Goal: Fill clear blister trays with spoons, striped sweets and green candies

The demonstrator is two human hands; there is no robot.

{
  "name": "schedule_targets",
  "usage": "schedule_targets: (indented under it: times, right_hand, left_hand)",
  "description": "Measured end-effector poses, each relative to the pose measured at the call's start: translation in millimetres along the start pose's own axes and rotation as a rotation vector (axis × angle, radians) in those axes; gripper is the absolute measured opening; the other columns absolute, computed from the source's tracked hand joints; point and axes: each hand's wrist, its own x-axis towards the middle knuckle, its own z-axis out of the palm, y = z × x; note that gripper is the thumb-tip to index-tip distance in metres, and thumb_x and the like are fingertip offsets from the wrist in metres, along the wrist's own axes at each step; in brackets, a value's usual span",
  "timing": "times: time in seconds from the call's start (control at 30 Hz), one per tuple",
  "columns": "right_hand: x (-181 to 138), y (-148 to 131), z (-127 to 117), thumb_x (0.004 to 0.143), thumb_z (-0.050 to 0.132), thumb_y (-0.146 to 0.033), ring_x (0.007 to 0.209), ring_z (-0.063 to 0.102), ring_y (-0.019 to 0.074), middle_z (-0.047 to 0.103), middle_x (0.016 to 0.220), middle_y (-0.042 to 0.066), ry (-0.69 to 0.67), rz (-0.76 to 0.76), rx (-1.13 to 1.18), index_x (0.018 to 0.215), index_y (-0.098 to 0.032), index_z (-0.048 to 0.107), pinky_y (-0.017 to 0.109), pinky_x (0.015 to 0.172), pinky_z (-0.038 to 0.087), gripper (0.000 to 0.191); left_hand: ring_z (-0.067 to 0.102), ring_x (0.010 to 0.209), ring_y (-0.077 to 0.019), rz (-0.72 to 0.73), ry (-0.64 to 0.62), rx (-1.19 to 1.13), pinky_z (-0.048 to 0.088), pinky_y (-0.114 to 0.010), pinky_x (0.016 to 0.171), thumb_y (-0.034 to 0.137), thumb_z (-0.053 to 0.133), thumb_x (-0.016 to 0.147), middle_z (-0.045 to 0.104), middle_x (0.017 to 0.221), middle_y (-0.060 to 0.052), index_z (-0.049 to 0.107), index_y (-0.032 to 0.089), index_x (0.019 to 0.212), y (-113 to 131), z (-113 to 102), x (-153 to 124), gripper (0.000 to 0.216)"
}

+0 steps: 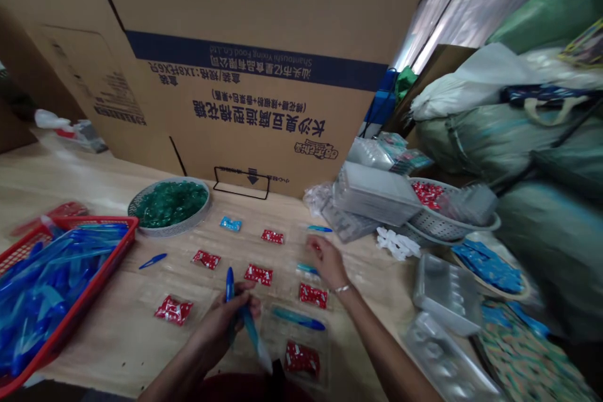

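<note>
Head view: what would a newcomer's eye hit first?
Probably the big cardboard box standing across the back, its lower print upside down. Next, the red basket at far left, heaped with blue pen-like items. Then the red packets spread over the table around the hands.

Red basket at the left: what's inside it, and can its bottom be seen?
The red basket holds heaped blue pen-like pieces. They cover its bottom, so anything beneath cannot be seen.
</note>
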Motion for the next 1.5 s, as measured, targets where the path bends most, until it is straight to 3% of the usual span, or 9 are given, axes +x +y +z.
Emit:
schedule_targets:
  times: [0.07, 0.17, 0.37, 0.47, 0.67, 0.9, 1.03, 1.27, 1.5]
  right_hand:
    - [-41.3, -26.9, 22.1, 0.087, 0.051, -0.024, 0.08, 0.063, 0.015, 0.069, 0.086, 0.0, -0.123, -0.046, 0.102, 0.093, -0.022, 0.065, 0.024, 0.072, 0.049, 0.016]
    - [-87.3, -53.0, 46.0, 0.081, 0.06, -0.032, 0.076, 0.062, 0.0142, 0.066, 0.084, -0.001, -0.197, -0.071, 0.532, 0.088, -0.021, 0.059, 0.023, 0.066, 0.048, 0.014]
    - [-100.4, -45.7, 38.1, 0.067, 0.069, -0.055, 0.065, 0.059, 0.0155, 0.062, 0.075, 0.0, -0.226, 0.271, 1.02, 0.082, -0.02, 0.054, 0.027, 0.059, 0.048, 0.04]
    - [-93.8, -45.6, 35.5, 0.063, 0.071, -0.061, 0.06, 0.06, 0.0146, 0.066, 0.076, 0.001, -0.277, 0.322, 1.048, 0.083, -0.02, 0.055, 0.027, 0.057, 0.046, 0.049]
    - [-82.5, -63.5, 48.0, 0.07, 0.067, -0.058, 0.063, 0.059, 0.0146, 0.069, 0.079, 0.003, -0.46, 0.241, 1.004, 0.091, -0.019, 0.058, 0.027, 0.06, 0.044, 0.046]
    - [-62.3, -93.8, 66.7, 0.073, 0.067, -0.034, 0.07, 0.059, 0.015, 0.065, 0.078, 0.001, -0.58, 0.0, 0.868, 0.097, -0.018, 0.058, 0.027, 0.066, 0.045, 0.031]
    - [-29.6, -84.4, 68.1, 0.059, 0.075, -0.029, 0.062, 0.057, 0.0131, 0.062, 0.073, -0.003, -0.392, 0.07, 0.886, 0.097, -0.02, 0.061, 0.025, 0.058, 0.046, 0.042]
    - [85.3, -33.8, 72.0, 0.06, 0.059, -0.067, 0.059, 0.06, 0.016, 0.057, 0.066, -0.002, 0.192, 0.244, 0.855, 0.079, -0.021, 0.048, 0.028, 0.056, 0.048, 0.05]
    - [120.8, -17.2, 84.3, 0.059, 0.063, -0.055, 0.068, 0.058, 0.0206, 0.059, 0.065, 0.001, 0.307, 0.199, 0.588, 0.07, -0.02, 0.051, 0.036, 0.068, 0.047, 0.039]
  left_hand:
    - [0.064, 0.059, -0.0138, 0.081, 0.06, -0.073, 0.039, -0.017, 0.048, 0.018, 0.075, 0.06, 0.067, 0.067, -0.003, 0.059, 0.014, 0.088, -1.0, 10.2, 7.1, 0.033]
    - [0.064, 0.06, -0.0146, 0.134, 0.08, -0.083, 0.044, -0.02, 0.054, 0.018, 0.076, 0.059, 0.068, 0.069, -0.003, 0.059, 0.015, 0.087, -9.3, 26.1, 14.4, 0.033]
    - [0.065, 0.069, -0.0135, -0.067, -0.059, -0.136, 0.044, -0.02, 0.055, 0.023, 0.066, 0.073, 0.07, 0.08, -0.005, 0.06, 0.015, 0.09, -11.9, 31.9, 10.0, 0.019]
    - [0.063, 0.063, -0.0131, -0.164, -0.13, -0.198, 0.039, -0.019, 0.048, 0.031, 0.062, 0.077, 0.068, 0.075, -0.003, 0.06, 0.016, 0.085, -5.9, 20.7, 6.3, 0.017]
    - [0.056, 0.05, -0.0086, 0.108, -0.014, -0.138, 0.032, -0.017, 0.043, 0.038, 0.079, 0.058, 0.061, 0.058, 0.002, 0.06, 0.014, 0.072, -2.8, -4.7, -1.0, 0.033]
    - [0.047, 0.042, -0.0049, 0.165, 0.061, -0.074, 0.031, -0.017, 0.044, 0.042, 0.084, 0.047, 0.057, 0.05, 0.003, 0.061, 0.012, 0.067, 0.0, -27.7, -2.9, 0.043]
    - [0.055, 0.049, -0.0078, 0.168, 0.121, -0.125, 0.034, -0.018, 0.045, 0.037, 0.083, 0.05, 0.065, 0.066, -0.001, 0.063, 0.013, 0.082, 8.0, -45.8, -2.6, 0.045]
    - [0.057, 0.05, -0.0103, 0.146, 0.207, -0.16, 0.036, -0.019, 0.046, 0.034, 0.075, 0.061, 0.066, 0.065, -0.003, 0.061, 0.013, 0.087, 23.4, -82.7, -5.1, 0.036]
    - [0.057, 0.051, -0.0109, 0.099, 0.194, -0.184, 0.037, -0.02, 0.049, 0.03, 0.069, 0.065, 0.066, 0.067, -0.003, 0.063, 0.012, 0.091, 20.6, -92.7, -6.0, 0.033]
